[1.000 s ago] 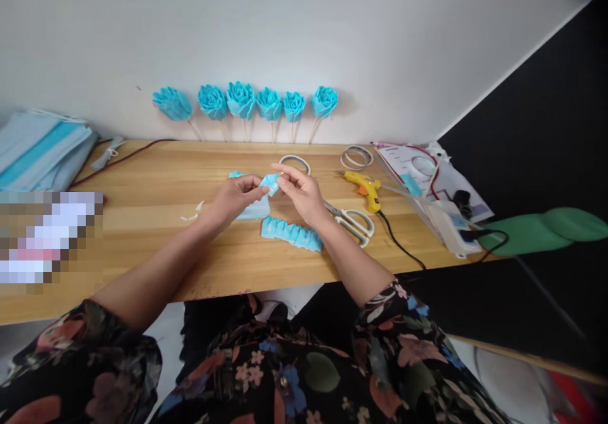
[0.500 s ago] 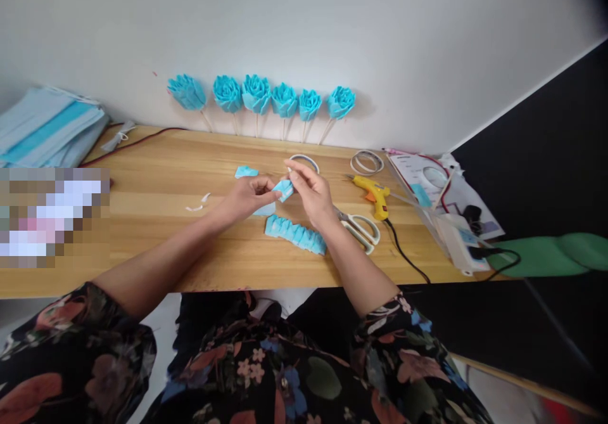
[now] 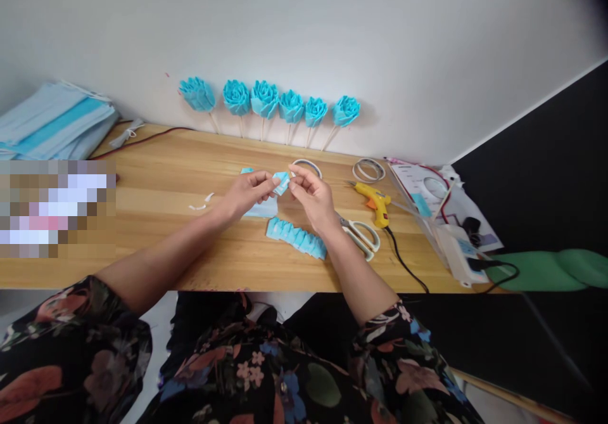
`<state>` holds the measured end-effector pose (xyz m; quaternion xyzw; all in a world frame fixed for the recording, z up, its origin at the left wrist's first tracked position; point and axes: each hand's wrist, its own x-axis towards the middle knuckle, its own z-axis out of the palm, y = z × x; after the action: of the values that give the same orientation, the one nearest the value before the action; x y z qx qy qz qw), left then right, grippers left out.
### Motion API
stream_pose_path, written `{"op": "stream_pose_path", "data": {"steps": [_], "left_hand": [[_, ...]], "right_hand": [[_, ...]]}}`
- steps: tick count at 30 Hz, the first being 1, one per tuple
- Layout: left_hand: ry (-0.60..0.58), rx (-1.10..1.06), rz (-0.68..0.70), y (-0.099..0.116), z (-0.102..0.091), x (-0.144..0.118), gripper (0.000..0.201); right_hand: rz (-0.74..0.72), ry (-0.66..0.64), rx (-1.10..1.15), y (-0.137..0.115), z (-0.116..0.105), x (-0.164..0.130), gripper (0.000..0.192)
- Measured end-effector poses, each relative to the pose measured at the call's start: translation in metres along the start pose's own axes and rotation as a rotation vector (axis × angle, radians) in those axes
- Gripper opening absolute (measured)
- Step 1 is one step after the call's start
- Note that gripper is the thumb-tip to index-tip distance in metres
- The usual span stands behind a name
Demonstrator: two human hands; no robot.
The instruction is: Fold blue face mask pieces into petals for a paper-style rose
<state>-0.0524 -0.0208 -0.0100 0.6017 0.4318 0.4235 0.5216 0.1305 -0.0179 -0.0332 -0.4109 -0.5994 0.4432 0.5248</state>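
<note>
My left hand and my right hand meet above the wooden table, both pinching a small folded blue piece between fingertips. Under my left hand lies a flat pale blue piece. A row of folded blue pieces lies on the table just in front of my right wrist.
Several blue paper-like roses on sticks lean against the wall. White-handled scissors, a yellow glue gun with its black cord, two tape rings, a power strip and a stack of blue masks lie around.
The view shifted slightly; both hands stay together on the small blue piece, turning it a little between the fingertips.
</note>
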Motion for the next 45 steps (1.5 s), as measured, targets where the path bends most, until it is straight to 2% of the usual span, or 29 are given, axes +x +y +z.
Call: {"op": "stream_pose_path", "data": {"steps": [11,17,19,22,25,28,35,38,41,45], "left_hand": [[-0.012,0.051,0.04,-0.002,0.0,-0.001,0.027],[-0.005,0.027,-0.008,-0.003,0.001,0.0,0.024],[0.019,0.019,-0.023,-0.002,0.001,0.0,0.022],[0.066,0.011,-0.021,-0.002,0.0,0.001,0.022],[0.089,0.032,0.008,-0.002,0.0,0.001,0.024],[0.083,0.083,0.048,-0.005,0.0,0.001,0.027],[0.081,0.122,0.099,-0.005,0.001,0.001,0.029],[0.056,0.05,0.076,-0.002,0.001,0.0,0.028],[0.035,-0.018,0.052,-0.001,0.001,0.0,0.029],[0.005,-0.019,0.041,-0.002,0.002,-0.002,0.028]], "right_hand": [[0.011,-0.065,-0.013,-0.007,0.002,-0.003,0.037],[-0.01,-0.031,-0.03,0.0,0.002,-0.002,0.037],[-0.051,0.027,-0.091,0.0,0.002,-0.002,0.029],[-0.19,0.133,-0.306,-0.005,0.003,-0.005,0.013],[-0.336,0.097,-0.508,-0.01,0.003,-0.008,0.009],[-0.376,0.033,-0.576,-0.01,0.004,-0.01,0.01],[-0.286,0.022,-0.527,-0.011,0.003,-0.01,0.013],[-0.152,0.036,-0.35,-0.012,0.002,-0.008,0.019],[-0.001,-0.014,-0.141,-0.012,0.003,-0.006,0.023],[0.073,-0.032,-0.01,-0.013,0.005,-0.005,0.025]]}}
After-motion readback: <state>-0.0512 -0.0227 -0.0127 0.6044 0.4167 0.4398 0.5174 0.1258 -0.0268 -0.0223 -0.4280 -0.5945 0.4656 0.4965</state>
